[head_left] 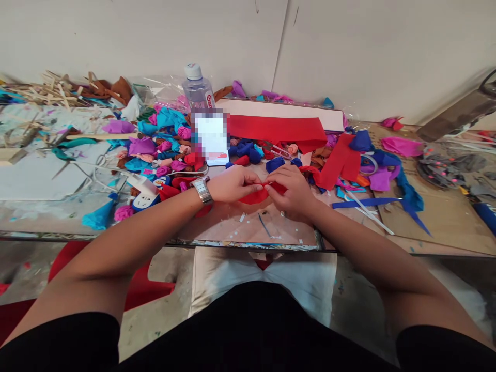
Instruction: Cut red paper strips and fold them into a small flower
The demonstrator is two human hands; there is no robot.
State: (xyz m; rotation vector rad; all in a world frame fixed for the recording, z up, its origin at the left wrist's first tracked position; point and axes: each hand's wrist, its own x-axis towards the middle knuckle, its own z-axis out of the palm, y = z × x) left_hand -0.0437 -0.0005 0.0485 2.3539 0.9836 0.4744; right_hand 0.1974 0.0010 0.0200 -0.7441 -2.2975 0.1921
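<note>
Both hands meet over a small strip of red felt point(256, 196) near the table's front edge. My left hand point(232, 184), with a silver watch on its wrist, pinches the strip's left part between closed fingers. My right hand point(292, 192) grips the right part, fingers curled round it. Behind the hands lie small rolled felt pieces in red, blue, pink and purple point(166, 155). A large red felt sheet point(277, 129) lies further back.
A water bottle point(197, 88) stands at the back by the wall. A white glue gun point(141, 186) lies left of my left wrist. Scissors point(281, 151), blue felt strips point(372, 202), wooden sticks point(46, 90) and a cardboard sheet point(437, 217) surround the work spot.
</note>
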